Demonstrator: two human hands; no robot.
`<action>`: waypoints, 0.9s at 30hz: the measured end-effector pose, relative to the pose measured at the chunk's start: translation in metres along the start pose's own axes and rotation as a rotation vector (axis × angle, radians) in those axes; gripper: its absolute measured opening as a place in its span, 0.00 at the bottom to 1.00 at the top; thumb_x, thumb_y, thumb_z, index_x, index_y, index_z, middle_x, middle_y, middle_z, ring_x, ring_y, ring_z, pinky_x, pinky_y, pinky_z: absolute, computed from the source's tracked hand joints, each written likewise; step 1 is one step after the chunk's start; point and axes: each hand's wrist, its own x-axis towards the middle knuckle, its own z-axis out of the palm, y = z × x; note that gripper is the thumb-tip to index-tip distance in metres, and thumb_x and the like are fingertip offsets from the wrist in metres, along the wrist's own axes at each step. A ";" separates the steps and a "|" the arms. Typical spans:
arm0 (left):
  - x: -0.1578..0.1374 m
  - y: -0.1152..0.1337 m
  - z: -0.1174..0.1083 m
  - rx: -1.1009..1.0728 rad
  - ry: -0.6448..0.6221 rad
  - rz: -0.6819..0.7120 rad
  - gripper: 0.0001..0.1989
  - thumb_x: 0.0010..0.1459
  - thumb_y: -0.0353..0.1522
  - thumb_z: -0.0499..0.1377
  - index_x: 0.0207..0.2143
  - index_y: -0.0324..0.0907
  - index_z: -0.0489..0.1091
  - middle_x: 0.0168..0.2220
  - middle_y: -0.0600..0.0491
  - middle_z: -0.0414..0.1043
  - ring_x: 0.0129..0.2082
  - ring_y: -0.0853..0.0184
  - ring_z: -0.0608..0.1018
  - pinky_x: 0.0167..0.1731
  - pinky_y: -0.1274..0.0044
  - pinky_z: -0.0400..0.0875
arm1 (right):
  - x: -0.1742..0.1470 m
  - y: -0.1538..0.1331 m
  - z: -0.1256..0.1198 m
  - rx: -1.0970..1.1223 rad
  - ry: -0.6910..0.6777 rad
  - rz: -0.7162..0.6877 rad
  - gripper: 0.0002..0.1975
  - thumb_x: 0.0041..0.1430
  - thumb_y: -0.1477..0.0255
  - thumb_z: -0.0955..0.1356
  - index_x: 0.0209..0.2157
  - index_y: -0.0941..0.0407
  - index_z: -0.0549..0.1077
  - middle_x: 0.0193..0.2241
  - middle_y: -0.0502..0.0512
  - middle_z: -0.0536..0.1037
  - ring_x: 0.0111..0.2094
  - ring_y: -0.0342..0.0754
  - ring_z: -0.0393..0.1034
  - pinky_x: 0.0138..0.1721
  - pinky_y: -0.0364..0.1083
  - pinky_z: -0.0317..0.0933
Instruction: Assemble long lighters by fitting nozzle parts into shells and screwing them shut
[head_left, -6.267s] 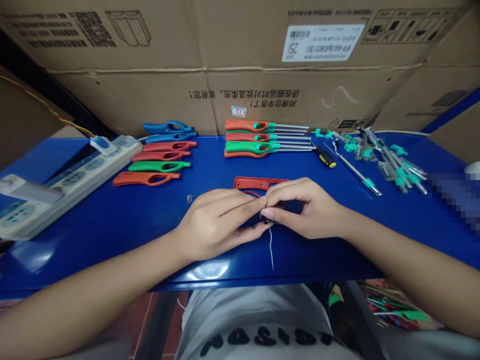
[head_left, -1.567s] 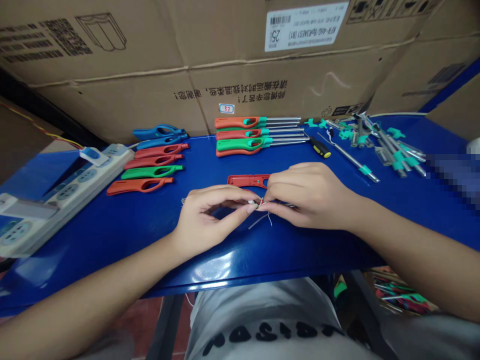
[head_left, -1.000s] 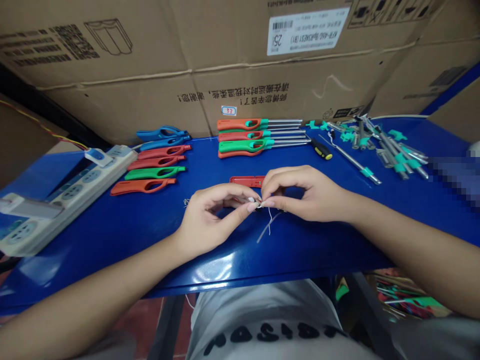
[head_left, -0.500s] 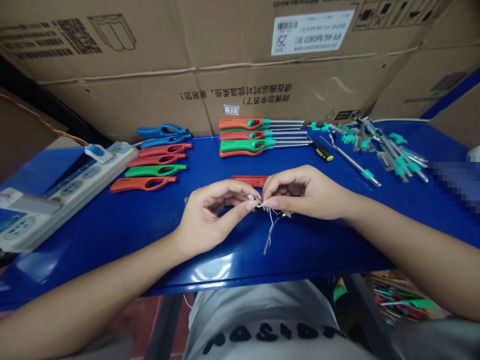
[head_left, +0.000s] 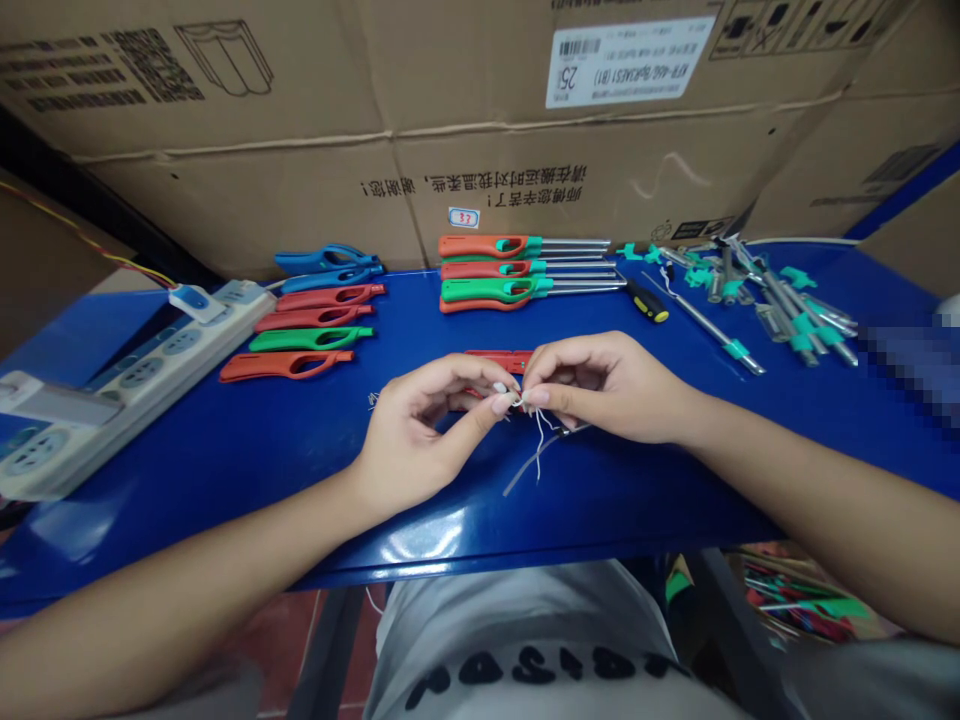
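**Thin white wire (head_left: 517, 402) pinched between my left hand (head_left: 420, 430) and my right hand (head_left: 611, 390)**

The thumb and forefinger of my left hand are closed on the white wire, and those of my right hand are closed on it just beside, the two sets of fingertips nearly meeting. The wire is above the front half of the glossy blue table (head_left: 450, 520), between its left and right edges. A loose white strand (head_left: 538, 445) hangs below my right fingertips, crossing a thin translucent grey tube (head_left: 517, 480) that slants down from under my right hand; whether I grip that tube too, I cannot tell.

Past my hands, further from the front edge, lies a red plastic half-shell (head_left: 491, 357), partly covered by my fingers. A few tiny metal screws (head_left: 373, 401) lie near my left hand, toward the left edge.

Closer to the back edge, six blue, red, green and orange plastic handles (head_left: 289, 340) lie in a row, beside a white plastic power strip (head_left: 135, 375) along the left edge. Midway along the back edge are orange, red and green plastic lighters with silver metal rods (head_left: 480, 290), then a black-and-yellow screwdriver (head_left: 646, 300). Silver metal tubes with turquoise plastic clips (head_left: 801, 323) heap toward the back right corner. A brown cardboard box (head_left: 465, 100) stands behind the back edge.
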 end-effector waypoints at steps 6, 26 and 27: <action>0.010 0.001 -0.004 -0.196 0.102 -0.265 0.06 0.55 0.31 0.70 0.34 0.40 0.77 0.29 0.56 0.79 0.27 0.73 0.81 0.32 0.83 0.80 | -0.003 -0.002 -0.028 -0.438 -0.168 -0.084 0.22 0.57 0.59 0.73 0.50 0.55 0.75 0.43 0.54 0.80 0.40 0.47 0.72 0.44 0.46 0.65; 0.019 -0.013 -0.022 -0.213 0.039 -0.291 0.22 0.57 0.41 0.66 0.51 0.43 0.69 0.45 0.49 0.77 0.46 0.62 0.80 0.45 0.72 0.78 | -0.001 -0.005 -0.037 -0.113 -0.203 0.117 0.20 0.68 0.55 0.64 0.42 0.60 0.71 0.23 0.45 0.64 0.22 0.38 0.53 0.24 0.41 0.48; 0.018 -0.014 -0.023 -0.181 -0.002 -0.230 0.24 0.57 0.42 0.66 0.53 0.43 0.69 0.46 0.48 0.77 0.48 0.60 0.79 0.47 0.71 0.77 | -0.001 -0.004 -0.036 -0.091 -0.191 0.118 0.19 0.68 0.55 0.65 0.43 0.59 0.69 0.23 0.44 0.63 0.22 0.38 0.53 0.24 0.41 0.48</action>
